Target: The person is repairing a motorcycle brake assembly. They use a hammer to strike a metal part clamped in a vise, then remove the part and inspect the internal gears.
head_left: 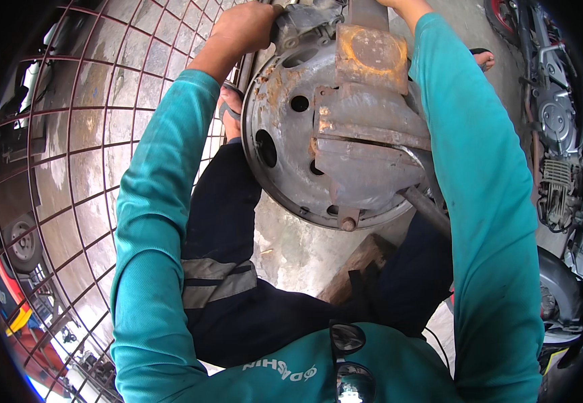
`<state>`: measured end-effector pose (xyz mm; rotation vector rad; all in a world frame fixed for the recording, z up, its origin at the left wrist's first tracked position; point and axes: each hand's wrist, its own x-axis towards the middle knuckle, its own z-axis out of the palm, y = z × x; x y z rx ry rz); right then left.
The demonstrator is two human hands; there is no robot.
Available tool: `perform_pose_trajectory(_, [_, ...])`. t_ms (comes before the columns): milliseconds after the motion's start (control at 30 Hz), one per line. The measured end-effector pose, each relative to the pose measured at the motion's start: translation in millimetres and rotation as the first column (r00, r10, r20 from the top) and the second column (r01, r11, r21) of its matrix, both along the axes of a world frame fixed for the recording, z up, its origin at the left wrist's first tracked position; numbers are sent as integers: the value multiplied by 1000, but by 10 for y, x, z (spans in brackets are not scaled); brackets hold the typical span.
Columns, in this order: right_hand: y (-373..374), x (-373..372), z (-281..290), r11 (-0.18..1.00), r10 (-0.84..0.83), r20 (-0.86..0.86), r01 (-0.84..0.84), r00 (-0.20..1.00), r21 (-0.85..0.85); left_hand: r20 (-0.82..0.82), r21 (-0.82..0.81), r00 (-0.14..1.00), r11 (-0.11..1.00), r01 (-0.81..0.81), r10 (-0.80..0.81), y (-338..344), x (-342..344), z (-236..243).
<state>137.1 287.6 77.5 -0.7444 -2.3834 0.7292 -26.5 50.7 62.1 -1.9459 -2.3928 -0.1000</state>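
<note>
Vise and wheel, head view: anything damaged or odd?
Looks like rust: an orange-brown patch on the vise's flat block beyond the jaws, brown staining along the jaw edges and the wheel's upper-left side. No spill stands out; the right sleeve hides part.

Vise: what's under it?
Under the vise, a grey, rust-patched metal wheel shows, mostly to the vise's left. The wheel's centre and any mount there can't be seen; the vise covers them.

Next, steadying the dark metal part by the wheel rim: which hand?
Probably the left hand: it's at the left end of the dark metal part. The right hand is mostly cut off by the top edge; its hold can't be judged.
</note>
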Motion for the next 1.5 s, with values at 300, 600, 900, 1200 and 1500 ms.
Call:
perform_pose_trajectory(300, [78, -69, -75, 987, -47, 0, 46, 999, 156, -111, -109, 993, 993, -53, 40, 55, -73, -51])
perform_pose_trajectory(600, [25, -99, -116, 993, -71, -28, 73, 997, 87, -73, -158, 997, 987, 0, -12, 116, -165, 30])
perform_pose_trajectory(900, [131, -195, -169, 998, -48, -4, 48, 999, 44, 26, -160, 992, 979, 123, -121, 195, -393, -50])
perform_pose_trajectory(1200, [72, -180, -206, 990, -44, -121, 27, 992, -139, 75, -229, 985, 959, 166, -152, 248, -489, -75])
perform_pose_trajectory(1500, [89, -113, -115, 982, -70, 18, 72, 997, -175, 9, -260, 996, 962, 86, -87, 283, -327, 15])
